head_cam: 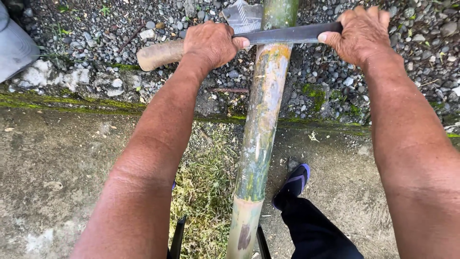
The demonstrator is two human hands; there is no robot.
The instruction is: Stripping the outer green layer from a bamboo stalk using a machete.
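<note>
bamboo pole (261, 120), blade (287, 34) across it, left hand (213, 44), right hand (360, 32) gripping

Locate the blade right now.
Head view, top centre: the blade lies crosswise over the bamboo pole, left hand on its wooden handle, right hand on the far end, gravel beneath.

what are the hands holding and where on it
Both hold one long knife laid across the bamboo pole: left hand on the wooden handle, right hand gripping the blade's far end.
</note>
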